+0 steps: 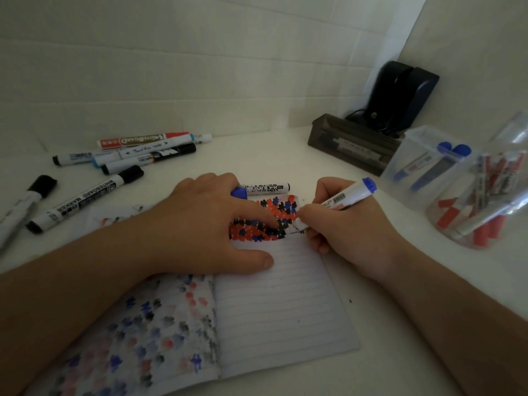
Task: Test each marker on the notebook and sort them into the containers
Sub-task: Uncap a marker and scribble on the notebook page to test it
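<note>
An open lined notebook (pixel 280 304) lies before me, its right page covered at the top with red, blue and black marks. My right hand (pixel 343 232) grips a blue marker (pixel 345 195) with its tip down on the page's upper right corner. My left hand (pixel 205 224) presses on the page, index finger stretched along the marks, and holds a blue cap (pixel 239 192) under its fingers. A black-labelled marker (pixel 267 188) lies just behind my hands.
Several loose markers (pixel 134 152) lie at the back left. Right of me stand a clear tub with blue markers (pixel 425 164), a clear jar of red markers (pixel 480 201) and a dark tray (pixel 351 147) holding black ones. A dark device (pixel 403 95) fills the corner.
</note>
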A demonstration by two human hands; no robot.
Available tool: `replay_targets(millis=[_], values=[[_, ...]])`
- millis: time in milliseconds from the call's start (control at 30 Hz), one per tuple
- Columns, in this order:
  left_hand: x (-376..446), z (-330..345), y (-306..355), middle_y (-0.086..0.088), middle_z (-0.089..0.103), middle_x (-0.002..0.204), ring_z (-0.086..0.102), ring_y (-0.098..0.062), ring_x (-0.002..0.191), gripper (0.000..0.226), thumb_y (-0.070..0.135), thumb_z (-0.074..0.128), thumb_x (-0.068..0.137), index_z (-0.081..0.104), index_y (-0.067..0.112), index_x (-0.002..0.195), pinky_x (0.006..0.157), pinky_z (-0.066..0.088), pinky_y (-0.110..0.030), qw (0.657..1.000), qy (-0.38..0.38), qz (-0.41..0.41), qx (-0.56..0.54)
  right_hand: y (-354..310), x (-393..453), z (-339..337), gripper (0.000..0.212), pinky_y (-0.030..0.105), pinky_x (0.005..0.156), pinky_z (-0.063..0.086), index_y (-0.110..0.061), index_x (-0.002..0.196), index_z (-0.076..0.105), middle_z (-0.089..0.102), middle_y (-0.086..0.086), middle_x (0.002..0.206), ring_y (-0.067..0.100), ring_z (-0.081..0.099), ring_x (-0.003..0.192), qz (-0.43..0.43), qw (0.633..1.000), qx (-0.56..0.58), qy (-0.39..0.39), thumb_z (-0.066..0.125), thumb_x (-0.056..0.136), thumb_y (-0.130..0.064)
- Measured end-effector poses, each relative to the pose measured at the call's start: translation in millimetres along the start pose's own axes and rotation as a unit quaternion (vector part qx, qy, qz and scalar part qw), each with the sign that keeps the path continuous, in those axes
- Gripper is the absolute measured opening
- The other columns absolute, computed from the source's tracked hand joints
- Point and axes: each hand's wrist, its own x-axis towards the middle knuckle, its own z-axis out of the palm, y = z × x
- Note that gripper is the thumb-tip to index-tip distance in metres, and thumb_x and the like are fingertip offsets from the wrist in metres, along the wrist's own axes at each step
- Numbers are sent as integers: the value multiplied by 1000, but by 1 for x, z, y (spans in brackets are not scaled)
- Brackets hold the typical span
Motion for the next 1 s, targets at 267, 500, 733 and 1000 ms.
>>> replay_targets(millis=[267,500,733,1000], values=[[0,0,0,22,30,94,31,6,87,71,100,26,60,27,80,127,73,27,-29,1000,-3,1,5,0,0,0,29,23,50,51,-11,69,52,67,10,62,21,65,53,1,1000,-4,-18,72,90,-10],[0,0,-1,23,30,95,31,7,88,71,101,26,60,29,79,127,74,27,-30,1000,-7,-1,3,0,1,0,27,24,49,50,-9,71,52,68,13,64,20,64,52,-5,1000,14,-7,70,90,-10],[0,1,-2,19,33,95,34,1,87,67,101,28,61,28,82,125,77,30,-32,1000,3,-4,-6,0,2,0,31,24,50,52,-12,68,50,66,10,62,22,64,55,11,1000,2,-16,72,90,-12],[-3,1,-2,17,51,108,51,-5,96,88,61,67,83,6,59,146,89,45,-35,988,59,-2,-146,2,6,-9,19,22,42,33,-10,79,57,53,5,58,15,38,45,-58,967,245,-37,67,93,-1]])
